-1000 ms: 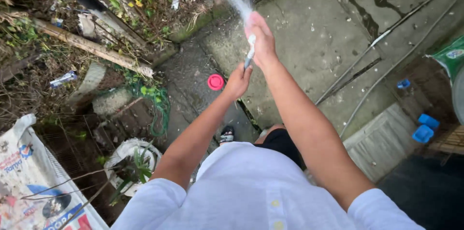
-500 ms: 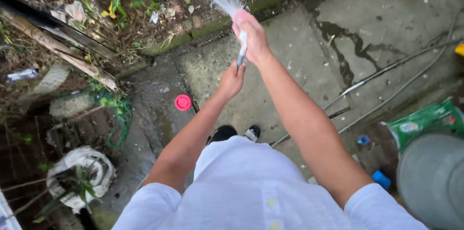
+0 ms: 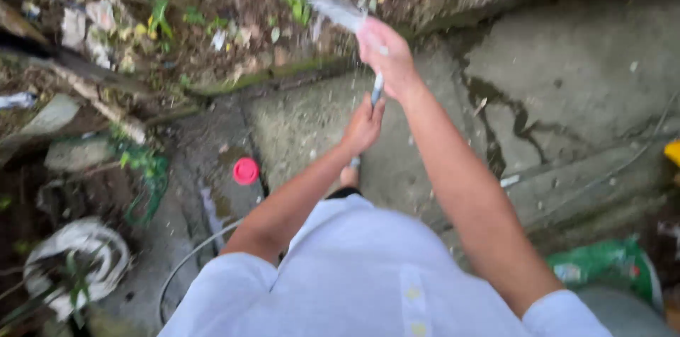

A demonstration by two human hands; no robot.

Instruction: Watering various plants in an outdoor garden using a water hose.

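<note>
My right hand [image 3: 386,54] is stretched forward, closed over the end of a thin grey hose [image 3: 376,89]. A jet of water [image 3: 333,8] sprays from it up and to the left, toward the littered, weedy soil [image 3: 205,18]. My left hand [image 3: 363,127] grips the same hose lower down, just behind the right one. Both arms reach out over my white shirt. The picture is motion-blurred.
A round red lid [image 3: 246,170] lies on the wet concrete [image 3: 567,75]. At the left sit a white pot with a plant [image 3: 74,259] and a green tangle of netting [image 3: 145,174]. A green bag [image 3: 609,266] lies at the lower right. Wooden poles [image 3: 85,78] cross the soil.
The view has swung, so the ground and red lid slide left and down. My hands keep their grip on the hose and the spray continues. The blue items have left the frame.
</note>
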